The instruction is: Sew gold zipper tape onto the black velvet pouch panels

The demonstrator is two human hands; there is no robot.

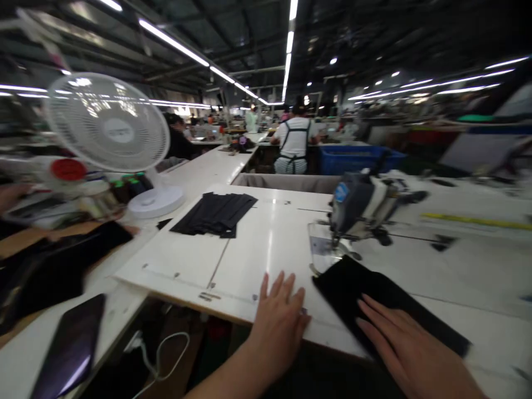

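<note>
At the lower right of the frame, a black fabric piece (347, 293), slantwise on the white table (243, 255), far end just beside the needle area of a sewing machine (353, 205) at centre right; over its nearer part, the right hand (409, 346), palm down, fingers stretched out flat on the cloth, not closed round it, thumb out of sight; at lower centre, the left hand (279, 318), unclenched, fingers slightly spread on bare tabletop near the front edge, grasping nothing visible; left of centre, a loose pile of dark pieces (214, 213); at upper left, a white fan (118, 130); at lower left, a dark phone (70, 346) and a white cable (160, 360); at right, a yellow strip (474, 220); at upper centre, a person (293, 138) seen from behind, near a blue bin (357, 159).
</note>
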